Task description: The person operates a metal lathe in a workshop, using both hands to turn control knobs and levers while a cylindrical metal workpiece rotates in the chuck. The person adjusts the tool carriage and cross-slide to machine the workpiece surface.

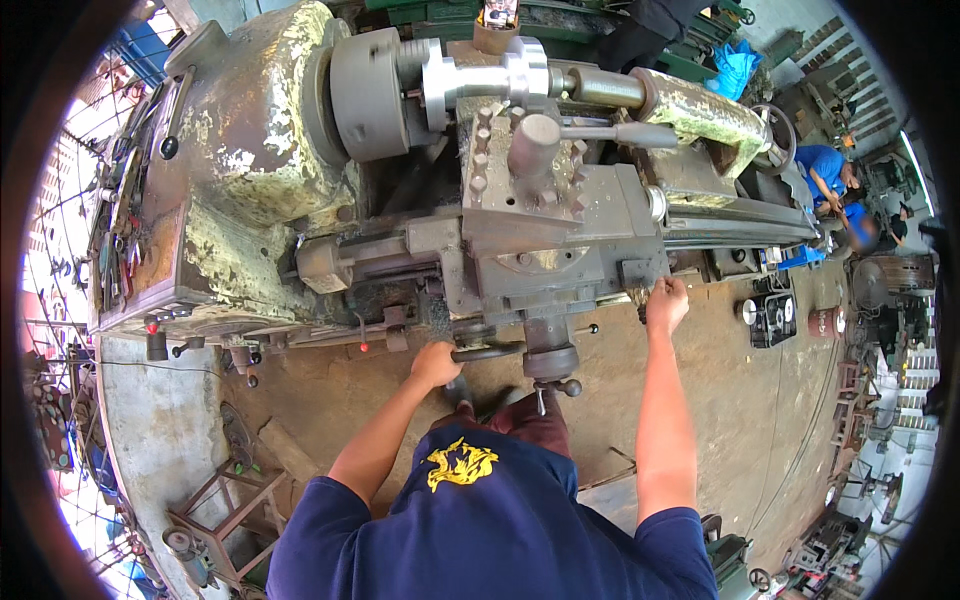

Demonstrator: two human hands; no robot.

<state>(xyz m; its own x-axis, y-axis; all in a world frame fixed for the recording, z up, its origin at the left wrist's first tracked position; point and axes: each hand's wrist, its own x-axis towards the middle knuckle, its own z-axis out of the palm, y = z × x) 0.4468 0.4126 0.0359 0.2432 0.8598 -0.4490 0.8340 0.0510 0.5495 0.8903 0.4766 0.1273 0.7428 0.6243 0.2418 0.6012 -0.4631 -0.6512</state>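
In front of me is a lathe. Its chuck (368, 95) and tailstock (700, 112) hold a shiny metal workpiece (487, 82) between them. My left hand (435, 366) is closed around the rim of a dark handwheel (490, 352) below the carriage. My right hand (667, 305) is closed beside the carriage's right end; what its fingers hold is hidden. The tool post (535, 148), with its long clamp handle (620, 134), stands between my hands and the workpiece. A small crank handle (557, 388) sticks out toward me from the cross slide.
Loose hand tools (128, 235) lie on the headstock's left side. A black tray (768, 318) with round parts is on the floor at right, near a metal frame stand (235, 520) at lower left. People in blue (825, 172) work at far right; another person in dark clothes (650, 30) stands behind the lathe.
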